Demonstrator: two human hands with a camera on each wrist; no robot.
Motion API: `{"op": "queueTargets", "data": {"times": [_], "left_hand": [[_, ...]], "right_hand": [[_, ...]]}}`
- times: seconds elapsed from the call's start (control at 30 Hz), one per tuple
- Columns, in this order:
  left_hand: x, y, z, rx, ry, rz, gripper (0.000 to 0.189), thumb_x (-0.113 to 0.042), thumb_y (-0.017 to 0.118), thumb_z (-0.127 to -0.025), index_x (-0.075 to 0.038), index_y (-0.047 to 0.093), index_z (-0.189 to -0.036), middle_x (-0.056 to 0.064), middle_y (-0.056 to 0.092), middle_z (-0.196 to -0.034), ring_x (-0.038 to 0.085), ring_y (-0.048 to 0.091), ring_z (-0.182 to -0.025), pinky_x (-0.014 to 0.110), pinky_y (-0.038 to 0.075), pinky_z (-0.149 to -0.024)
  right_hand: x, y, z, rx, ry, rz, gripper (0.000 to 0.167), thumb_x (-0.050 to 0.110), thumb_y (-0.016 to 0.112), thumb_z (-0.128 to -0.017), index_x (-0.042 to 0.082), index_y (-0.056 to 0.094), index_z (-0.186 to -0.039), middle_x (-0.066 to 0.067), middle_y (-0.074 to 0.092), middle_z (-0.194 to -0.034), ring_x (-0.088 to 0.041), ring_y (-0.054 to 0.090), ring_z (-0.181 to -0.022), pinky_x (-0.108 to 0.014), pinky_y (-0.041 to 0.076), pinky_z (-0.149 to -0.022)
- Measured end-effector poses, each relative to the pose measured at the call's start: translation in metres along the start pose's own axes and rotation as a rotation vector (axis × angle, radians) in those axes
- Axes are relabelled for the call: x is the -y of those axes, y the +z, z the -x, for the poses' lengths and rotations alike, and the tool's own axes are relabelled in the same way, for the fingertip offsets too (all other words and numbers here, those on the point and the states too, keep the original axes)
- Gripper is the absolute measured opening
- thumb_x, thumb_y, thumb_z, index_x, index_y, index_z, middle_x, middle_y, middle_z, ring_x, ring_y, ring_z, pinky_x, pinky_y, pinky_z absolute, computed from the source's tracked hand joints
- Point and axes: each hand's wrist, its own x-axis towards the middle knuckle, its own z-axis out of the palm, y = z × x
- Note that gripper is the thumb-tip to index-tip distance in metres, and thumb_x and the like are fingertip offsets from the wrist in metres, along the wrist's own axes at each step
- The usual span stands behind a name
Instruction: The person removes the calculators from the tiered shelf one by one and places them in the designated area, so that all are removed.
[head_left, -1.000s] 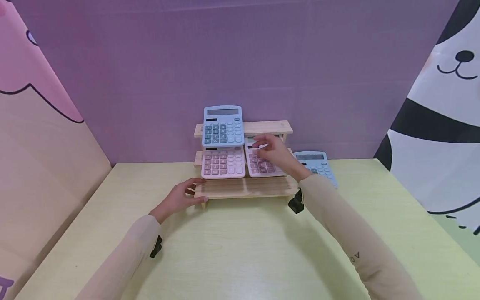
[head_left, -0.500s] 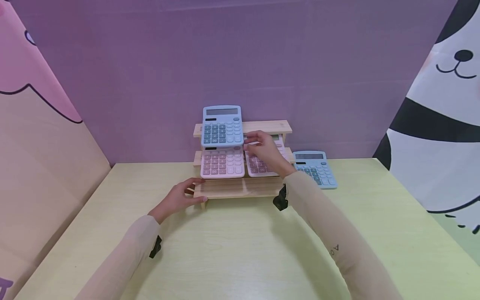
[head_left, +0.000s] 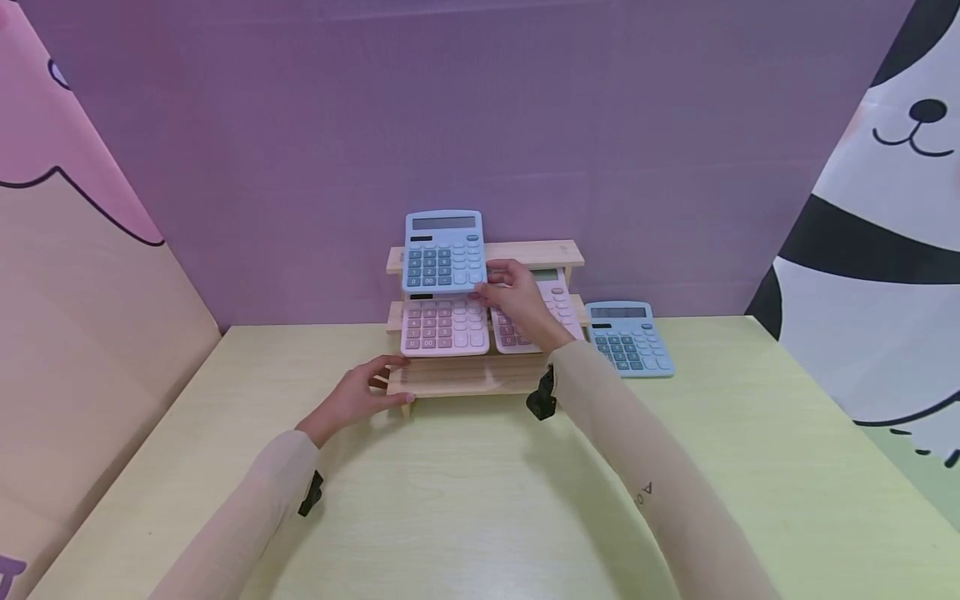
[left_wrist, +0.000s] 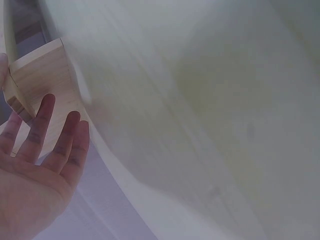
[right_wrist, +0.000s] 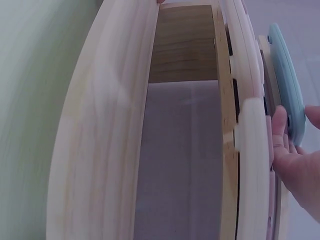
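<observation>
The rack is built of smooth, visibly grained wood. On and beside it, calculators are cased in smooth plastic. Beneath it, the table is finished with a faint sheen; behind it, matt, creased cloth is hung.

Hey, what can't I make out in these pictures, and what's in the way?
Display of the left pink calculator, head view: covered by the upper blue calculator.
Some keys of the right pink calculator, head view: behind the right hand.
Rest of the left hand, left wrist view: cut off by the left and bottom edges.
Lettering on the right sleeve, head view: too small to read surely.
</observation>
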Motion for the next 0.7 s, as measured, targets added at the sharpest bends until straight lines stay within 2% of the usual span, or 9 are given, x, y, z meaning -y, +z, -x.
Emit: {"op": "queueTargets", "data": {"times": [0.3, 0.7], "left_hand": [[-0.0013, -0.0003, 0.0004, 0.002, -0.007, -0.003, 0.066, -0.041, 0.072, -0.075, -0.018, 0.047, -0.131, 0.012, 0.050, -0.129, 0.029, 0.053, -0.108, 0.041, 0.048, -0.092], [-0.0005, 0.0000, 0.0000, 0.002, -0.002, 0.000, 0.066, -0.040, 0.072, -0.075, -0.017, 0.046, -0.131, 0.011, 0.049, -0.130, 0.029, 0.053, -0.108, 0.041, 0.048, -0.092]], "right_hand": [[0.0001, 0.0056, -0.0026, -0.059, 0.043, -0.053, 0.049, -0.002, 0.056, -0.087, 0.005, 0.038, -0.132, -0.018, 0.051, -0.121, -0.018, 0.058, -0.095, -0.028, 0.051, -0.088], [0.0011, 0.0095, -0.0015, -0.076, 0.069, -0.153, 0.049, -0.006, 0.054, -0.087, 0.005, 0.038, -0.132, -0.017, 0.051, -0.119, -0.019, 0.060, -0.094, -0.027, 0.053, -0.085]]}}
